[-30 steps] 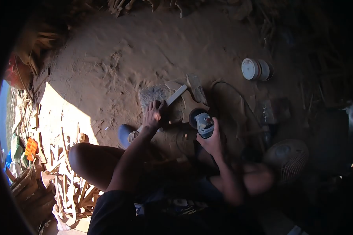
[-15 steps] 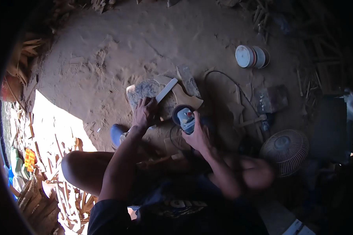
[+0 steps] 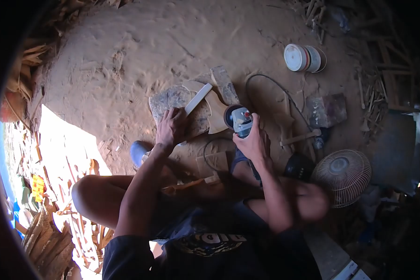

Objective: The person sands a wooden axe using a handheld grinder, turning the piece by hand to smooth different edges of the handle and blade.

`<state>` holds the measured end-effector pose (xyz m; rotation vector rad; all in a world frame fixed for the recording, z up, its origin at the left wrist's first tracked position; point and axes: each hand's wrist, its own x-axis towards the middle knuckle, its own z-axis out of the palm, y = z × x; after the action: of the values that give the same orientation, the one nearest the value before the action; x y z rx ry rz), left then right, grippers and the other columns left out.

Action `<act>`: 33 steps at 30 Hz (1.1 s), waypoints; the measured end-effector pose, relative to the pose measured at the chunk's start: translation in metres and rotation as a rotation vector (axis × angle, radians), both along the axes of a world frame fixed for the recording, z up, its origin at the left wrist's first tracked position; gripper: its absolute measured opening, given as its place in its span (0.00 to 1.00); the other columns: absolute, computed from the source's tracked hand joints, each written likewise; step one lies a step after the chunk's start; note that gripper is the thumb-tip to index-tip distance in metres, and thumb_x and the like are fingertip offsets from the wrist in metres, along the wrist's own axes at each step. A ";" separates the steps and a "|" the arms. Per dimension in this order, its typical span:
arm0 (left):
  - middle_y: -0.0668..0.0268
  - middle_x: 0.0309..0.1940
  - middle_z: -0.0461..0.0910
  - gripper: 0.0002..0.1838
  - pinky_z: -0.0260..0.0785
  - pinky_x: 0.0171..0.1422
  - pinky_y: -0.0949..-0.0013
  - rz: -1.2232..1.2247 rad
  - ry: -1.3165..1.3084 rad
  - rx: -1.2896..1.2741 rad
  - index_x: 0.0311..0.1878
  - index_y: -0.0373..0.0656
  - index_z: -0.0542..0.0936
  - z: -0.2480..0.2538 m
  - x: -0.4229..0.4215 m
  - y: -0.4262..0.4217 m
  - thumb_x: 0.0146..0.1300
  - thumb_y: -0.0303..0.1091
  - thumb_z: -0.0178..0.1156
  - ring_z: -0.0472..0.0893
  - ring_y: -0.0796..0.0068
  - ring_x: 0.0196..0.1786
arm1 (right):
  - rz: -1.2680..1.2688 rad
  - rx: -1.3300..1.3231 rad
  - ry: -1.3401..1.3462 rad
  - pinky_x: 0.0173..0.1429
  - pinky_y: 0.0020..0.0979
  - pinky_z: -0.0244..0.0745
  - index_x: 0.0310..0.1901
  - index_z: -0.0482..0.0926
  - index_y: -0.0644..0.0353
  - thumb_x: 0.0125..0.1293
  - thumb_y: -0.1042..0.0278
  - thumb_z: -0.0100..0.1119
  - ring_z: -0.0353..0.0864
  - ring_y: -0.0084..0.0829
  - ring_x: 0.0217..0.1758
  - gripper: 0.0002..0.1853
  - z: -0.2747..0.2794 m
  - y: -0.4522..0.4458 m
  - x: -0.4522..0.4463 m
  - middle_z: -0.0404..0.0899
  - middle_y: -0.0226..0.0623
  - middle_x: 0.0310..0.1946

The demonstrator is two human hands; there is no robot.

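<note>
My right hand (image 3: 253, 141) is wrapped round the body of an angle grinder (image 3: 241, 121) with a dark round disc. The disc is at the right edge of a curved flat wooden piece (image 3: 214, 112); I cannot tell whether they touch. That piece, with a pale straight strip (image 3: 199, 99) across it, lies on a worn, stained block (image 3: 165, 100). My left hand (image 3: 171, 126) is closed over the strip's near end, fingers bent and pressing down on the block. Its grip underneath is hidden.
A dark cord (image 3: 277, 85) curves over the dirt floor to the right. Beyond it lie a white bucket (image 3: 296, 58) on its side, a grey block (image 3: 328, 110) and a fan (image 3: 342, 177). Wood scraps (image 3: 46, 238) are heaped at left. A blue shoe (image 3: 137, 153) is near the block.
My right hand and the grinder have moved right and slightly up, uncovering more of the curved wooden piece. My left hand stays on the strip's near end. The view has shifted slightly.
</note>
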<state>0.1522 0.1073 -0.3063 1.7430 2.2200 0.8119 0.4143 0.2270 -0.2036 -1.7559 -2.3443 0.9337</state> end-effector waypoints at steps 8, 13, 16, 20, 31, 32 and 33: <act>0.57 0.53 0.79 0.29 0.74 0.55 0.51 -0.123 0.028 -0.002 0.59 0.46 0.81 -0.010 -0.008 -0.003 0.51 0.37 0.75 0.79 0.50 0.53 | 0.097 -0.026 0.037 0.54 0.59 0.79 0.76 0.57 0.57 0.56 0.63 0.74 0.84 0.68 0.49 0.49 -0.022 -0.021 0.004 0.84 0.66 0.48; 0.56 0.51 0.80 0.22 0.75 0.51 0.49 -0.126 0.059 0.024 0.50 0.45 0.85 -0.010 -0.008 -0.002 0.49 0.35 0.75 0.79 0.47 0.50 | -0.070 -0.032 -0.096 0.53 0.59 0.79 0.73 0.60 0.55 0.57 0.59 0.73 0.85 0.65 0.49 0.44 0.001 0.026 0.006 0.84 0.63 0.49; 0.56 0.51 0.80 0.26 0.75 0.51 0.50 -0.049 -0.011 -0.023 0.54 0.43 0.83 0.000 -0.001 -0.001 0.49 0.35 0.75 0.78 0.46 0.49 | -0.107 0.047 -0.103 0.52 0.58 0.79 0.70 0.60 0.51 0.56 0.57 0.73 0.86 0.65 0.48 0.42 -0.007 0.032 0.006 0.86 0.60 0.45; 0.57 0.52 0.78 0.28 0.75 0.53 0.51 -0.055 0.020 -0.011 0.59 0.44 0.81 -0.002 -0.003 -0.002 0.52 0.36 0.74 0.79 0.50 0.52 | 0.009 -0.005 0.028 0.49 0.59 0.80 0.72 0.59 0.51 0.55 0.61 0.74 0.85 0.66 0.47 0.45 -0.010 0.006 -0.007 0.85 0.63 0.43; 0.54 0.50 0.80 0.32 0.75 0.54 0.50 -0.060 -0.005 0.000 0.59 0.44 0.81 0.002 -0.002 -0.002 0.47 0.36 0.77 0.80 0.47 0.51 | -0.166 0.021 -0.116 0.54 0.58 0.79 0.76 0.58 0.59 0.56 0.62 0.73 0.85 0.63 0.52 0.47 0.001 0.015 0.002 0.81 0.61 0.59; 0.54 0.50 0.80 0.32 0.75 0.54 0.50 -0.051 0.015 -0.001 0.59 0.44 0.81 0.004 -0.001 -0.002 0.47 0.36 0.77 0.80 0.47 0.52 | -0.176 0.067 -0.048 0.56 0.56 0.80 0.76 0.59 0.59 0.56 0.60 0.74 0.85 0.62 0.53 0.48 -0.005 0.015 0.010 0.79 0.61 0.62; 0.54 0.51 0.80 0.32 0.75 0.54 0.50 -0.044 0.033 -0.004 0.59 0.44 0.81 0.005 0.000 -0.002 0.47 0.36 0.77 0.80 0.47 0.52 | -0.159 0.110 0.003 0.54 0.56 0.80 0.75 0.59 0.58 0.56 0.60 0.75 0.85 0.62 0.53 0.48 -0.013 0.006 0.014 0.81 0.61 0.58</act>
<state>0.1526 0.1055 -0.3017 1.8091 2.1946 0.7737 0.4279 0.2334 -0.2169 -1.8619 -2.1708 0.7678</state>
